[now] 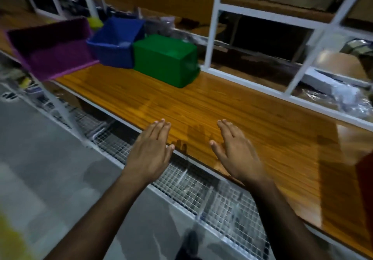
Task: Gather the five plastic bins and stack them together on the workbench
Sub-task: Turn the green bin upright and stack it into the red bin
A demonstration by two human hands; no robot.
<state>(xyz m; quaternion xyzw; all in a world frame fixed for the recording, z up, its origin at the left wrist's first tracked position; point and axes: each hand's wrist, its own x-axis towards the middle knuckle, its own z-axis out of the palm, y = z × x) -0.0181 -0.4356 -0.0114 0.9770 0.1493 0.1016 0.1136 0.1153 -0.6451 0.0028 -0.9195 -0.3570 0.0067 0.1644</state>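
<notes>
We reach both arms out over the near edge of the wooden table [232, 106], left hand [149, 150] and right hand [238, 150] palm down, fingers straight and close together, holding nothing; each grip is slack and apart from any bin. The left hand hangs over the table's front edge, the right just inside it, their faint reflections showing on the glossy top. Three bins sit well apart from us at the far left of the table: a green bin [165, 59] turned upside down, a blue bin [115, 41] touching its left side and tilted, open side facing us, and a purple bin [50, 47] farther left, tilted too, its near corner overhanging the table's edge. A patch of yellow [94, 22] shows behind the blue bin, too blurred to tell what it is. A red shape [365, 181] cuts in at the right edge. White frame posts [212, 31] rise behind the table, and a wire mesh shelf [193, 187] runs below its front edge
</notes>
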